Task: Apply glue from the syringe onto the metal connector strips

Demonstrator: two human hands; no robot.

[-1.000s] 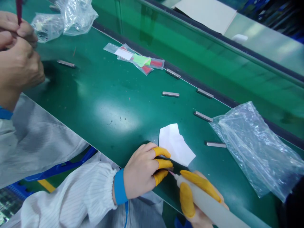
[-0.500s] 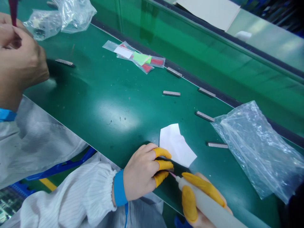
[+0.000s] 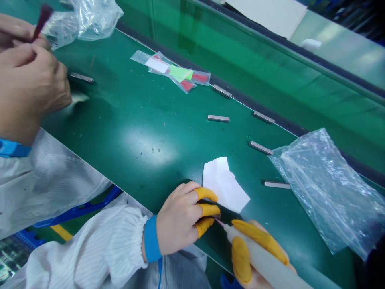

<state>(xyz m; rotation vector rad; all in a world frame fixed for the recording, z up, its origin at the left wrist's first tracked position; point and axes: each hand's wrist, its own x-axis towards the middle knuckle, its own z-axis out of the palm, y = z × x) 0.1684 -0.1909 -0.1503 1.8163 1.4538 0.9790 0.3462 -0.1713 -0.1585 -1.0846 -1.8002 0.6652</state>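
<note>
A: Hands?
B: Left hand [image 3: 178, 218] pinched on thin dark strip [image 3: 215, 216], below torn white paper [image 3: 224, 182]; fingers hide most. Right hand [image 3: 255, 257] wrapped round white pen-shaped tool [image 3: 264, 261], pink tip at strip.
A: Counts?
B: Six slim grey-black bars [image 3: 218, 119]: five above/right of paper, one far upper-left. Two crossed red-and-clear sachets [image 3: 200, 78] above it. Crumpled clear bag [image 3: 327, 188] right, against two bars.

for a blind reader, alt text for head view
Left hand, in yellow finger cots, holds a small dark part; right hand points a thin-tipped tool at it. Connectors and plastic bags lie on a green bench, coworker's hands far left.
</note>
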